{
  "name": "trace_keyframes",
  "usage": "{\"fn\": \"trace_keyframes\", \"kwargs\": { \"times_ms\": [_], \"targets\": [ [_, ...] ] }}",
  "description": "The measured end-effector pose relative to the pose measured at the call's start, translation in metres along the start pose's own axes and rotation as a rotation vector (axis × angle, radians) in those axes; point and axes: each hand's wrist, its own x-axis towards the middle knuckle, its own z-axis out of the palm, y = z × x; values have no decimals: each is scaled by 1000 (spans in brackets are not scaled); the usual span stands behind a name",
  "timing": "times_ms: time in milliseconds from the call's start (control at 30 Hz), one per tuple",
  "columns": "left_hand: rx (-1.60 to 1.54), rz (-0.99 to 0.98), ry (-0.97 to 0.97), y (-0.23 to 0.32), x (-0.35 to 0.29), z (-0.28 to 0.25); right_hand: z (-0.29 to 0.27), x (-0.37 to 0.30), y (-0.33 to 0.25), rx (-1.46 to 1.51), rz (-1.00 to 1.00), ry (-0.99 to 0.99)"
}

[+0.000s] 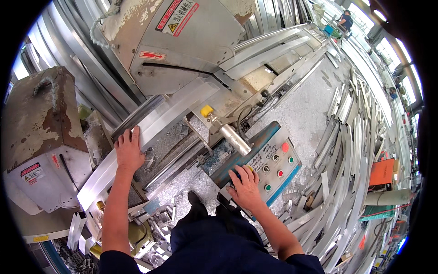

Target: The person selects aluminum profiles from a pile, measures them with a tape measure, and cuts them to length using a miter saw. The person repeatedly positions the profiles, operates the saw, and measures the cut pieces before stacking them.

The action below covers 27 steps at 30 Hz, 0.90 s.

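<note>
My left hand (129, 150) lies across a long silver aluminium profile (159, 116), fingers over its far side and thumb at the near side. The profile runs diagonally between two saw housings, the large grey one (182, 45) and the rust-stained one (43, 132). My right hand (246, 186) rests on a control panel (285, 169) with red and green buttons and small switches. Its fingers are apart and slightly bent, and a bit of yellow shows beneath them. Beyond the panel, a metal cylinder (235, 139) with a yellow cap (206, 111) stands beside the profile.
Long aluminium offcuts (340, 160) lie heaped on the right. Metal chips cover the floor (292, 109). Short cut pieces (159, 249) lie near my feet. Tall profiles (77, 50) lean behind the machine. Another person (345, 20) is far off at top right. An orange box (382, 172) sits at right.
</note>
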Motion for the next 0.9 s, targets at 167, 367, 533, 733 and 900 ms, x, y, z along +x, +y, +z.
{"fn": "trace_keyframes", "kwargs": {
  "times_ms": [167,367,533,733,900],
  "targets": [
    [45,33,7,6,13,1,-7,0,5,41,-7,3],
    [-14,7,-14,17,19,2,-23,4,39,193,-15,127],
    [-36,-6,0,21,23,0,-42,48,84,209,-119,268],
    [-111,-61,-48,26,25,-14,-34,205,100,344,-167,206],
    [-226,-103,-108,19,32,-18,-2,326,89,106,-225,209]
  ]
}}
